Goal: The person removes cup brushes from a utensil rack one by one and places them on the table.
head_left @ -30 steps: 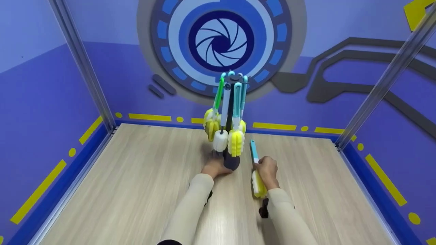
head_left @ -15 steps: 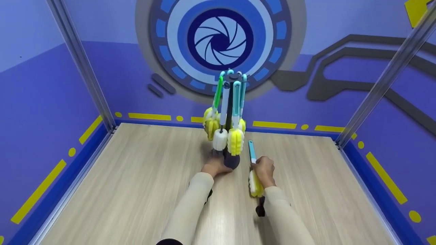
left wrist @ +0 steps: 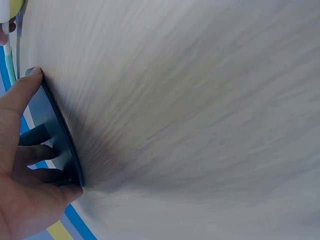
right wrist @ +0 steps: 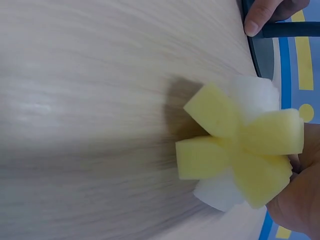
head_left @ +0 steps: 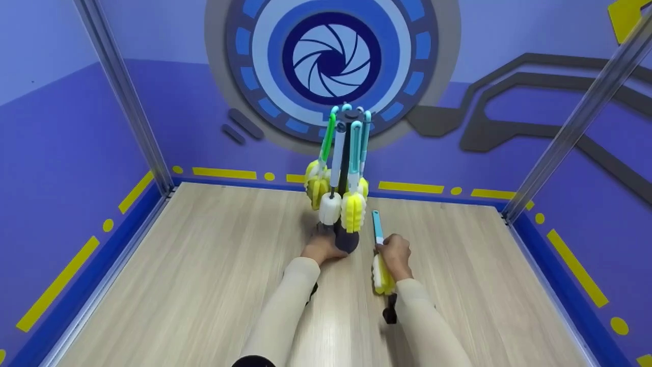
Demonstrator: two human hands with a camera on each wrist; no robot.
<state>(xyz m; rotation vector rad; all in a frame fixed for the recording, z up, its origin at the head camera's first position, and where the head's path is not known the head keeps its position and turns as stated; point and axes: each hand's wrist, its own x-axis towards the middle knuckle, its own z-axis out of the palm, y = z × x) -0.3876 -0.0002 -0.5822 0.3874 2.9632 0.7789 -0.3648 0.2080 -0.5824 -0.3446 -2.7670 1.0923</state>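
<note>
A black stand (head_left: 348,243) with a round base stands on the table, several sponge-headed bottle brushes hanging from its top, including one with a yellow-and-white head (head_left: 353,213). My left hand (head_left: 321,248) grips the base, its thumb and fingertips at the rim in the left wrist view. To the right of the stand, my right hand (head_left: 396,253) holds another bottle brush (head_left: 378,228) near where handle meets head. Its teal handle points away from me. The yellow-and-white sponge head (right wrist: 235,142) faces the right wrist camera, close over the table, and hides part of the hand there.
The wood-grain table (head_left: 214,255) is enclosed by printed blue-purple panels (head_left: 168,122) at the back and sides. Metal posts (head_left: 127,107) rise at the back corners. The hanging brushes stick out around the stand above my left hand.
My right hand and the brush in it have shifted slightly left, towards the stand, mostly in the first half second. My left hand and the stand have stayed put.
</note>
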